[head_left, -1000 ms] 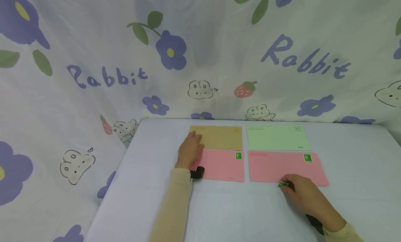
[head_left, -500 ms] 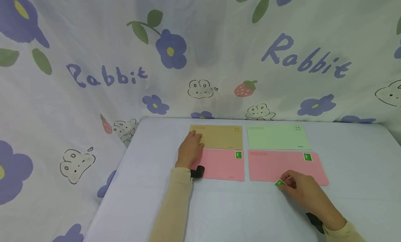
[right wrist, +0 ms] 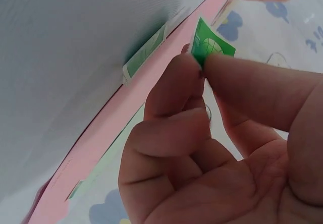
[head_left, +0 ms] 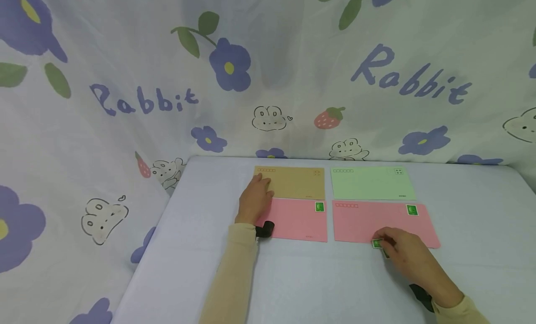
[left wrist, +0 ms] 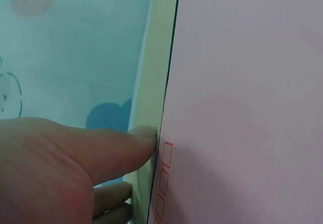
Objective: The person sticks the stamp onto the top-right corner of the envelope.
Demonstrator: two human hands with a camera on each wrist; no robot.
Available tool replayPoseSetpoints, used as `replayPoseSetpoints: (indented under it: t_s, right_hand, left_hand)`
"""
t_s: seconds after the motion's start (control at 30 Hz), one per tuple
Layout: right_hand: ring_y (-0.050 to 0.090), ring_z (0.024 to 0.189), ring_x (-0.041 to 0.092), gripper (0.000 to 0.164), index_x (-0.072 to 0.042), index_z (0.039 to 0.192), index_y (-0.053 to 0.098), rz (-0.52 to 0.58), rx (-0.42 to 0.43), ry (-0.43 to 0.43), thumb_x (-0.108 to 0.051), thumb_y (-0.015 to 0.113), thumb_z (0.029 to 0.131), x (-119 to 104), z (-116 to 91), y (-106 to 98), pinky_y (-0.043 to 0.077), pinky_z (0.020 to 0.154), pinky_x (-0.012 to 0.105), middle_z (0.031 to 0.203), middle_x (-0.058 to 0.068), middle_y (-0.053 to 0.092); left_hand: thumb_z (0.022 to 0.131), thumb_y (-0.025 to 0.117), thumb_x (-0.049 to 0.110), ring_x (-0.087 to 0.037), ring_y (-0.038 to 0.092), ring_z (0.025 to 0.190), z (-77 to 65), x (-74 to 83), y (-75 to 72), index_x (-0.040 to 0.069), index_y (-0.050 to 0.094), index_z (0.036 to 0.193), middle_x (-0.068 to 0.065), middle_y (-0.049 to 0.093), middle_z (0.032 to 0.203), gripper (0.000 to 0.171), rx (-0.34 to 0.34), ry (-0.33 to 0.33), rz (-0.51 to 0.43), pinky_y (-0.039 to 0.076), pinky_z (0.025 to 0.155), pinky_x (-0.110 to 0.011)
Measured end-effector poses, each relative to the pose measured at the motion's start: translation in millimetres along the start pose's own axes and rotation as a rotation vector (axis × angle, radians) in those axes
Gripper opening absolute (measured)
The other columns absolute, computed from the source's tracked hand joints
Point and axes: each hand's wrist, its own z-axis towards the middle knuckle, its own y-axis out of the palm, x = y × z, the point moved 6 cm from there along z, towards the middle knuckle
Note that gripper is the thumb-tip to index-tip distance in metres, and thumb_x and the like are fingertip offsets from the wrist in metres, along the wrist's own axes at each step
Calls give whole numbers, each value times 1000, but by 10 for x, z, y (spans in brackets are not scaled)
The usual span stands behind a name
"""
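My right hand point(head_left: 399, 247) pinches a small green stamp point(right wrist: 209, 40) between thumb and index finger, at the front edge of the right pink envelope point(head_left: 364, 224). A second green stamp point(right wrist: 146, 55) lies by that edge, partly covered by the hand in the head view. Flat on the left side of the brown envelope point(head_left: 297, 184) rests my left hand point(head_left: 254, 200), its thumb point(left wrist: 136, 146) along the seam with the left pink envelope point(head_left: 297, 224). Both pink envelopes carry a green stamp in their top right corner.
Behind the right pink envelope lies a light green envelope point(head_left: 370, 184); like the brown one, it shows a printed square in its top right corner. A white cloth covers the table point(head_left: 310, 286), and a patterned curtain point(head_left: 293, 72) hangs along its back and left.
The stamp in my right hand has turned from slanted to nearly level, and the second stamp has come into sight beneath the fingers. My left hand stays on the brown envelope.
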Motion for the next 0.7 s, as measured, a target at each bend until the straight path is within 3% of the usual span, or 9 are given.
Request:
replayPoseSetpoints:
  t_s: [0.17, 0.47, 0.7]
  right_hand:
    - [52, 73, 10, 19, -14, 95, 66, -16, 5, -9, 1, 59, 85, -16, 12, -13, 47, 60, 25, 91, -2, 64]
    - [53, 69, 10, 10, -10, 95, 63, 10, -18, 68, -8, 63, 86, 21, 48, -22, 46, 56, 22, 83, -2, 63]
    - [51, 68, 10, 7, -11, 91, 64, 12, 5, 30, -10, 65, 84, -8, 100, -60, 45, 55, 21, 80, -5, 62]
  left_hand:
    - [90, 61, 23, -26, 28, 136, 6, -5, 2, 9, 53, 131, -12, 36, 145, 45, -4, 6, 7, 28, 109, -39]
    - [89, 62, 22, -27, 31, 135, -6, 12, -18, 8, 54, 129, -14, 39, 143, 44, 14, 32, 9, 29, 108, -40]
    - [89, 62, 23, -27, 31, 135, -20, 12, -17, 8, 54, 130, -14, 38, 144, 44, 14, 30, 13, 30, 108, -40]
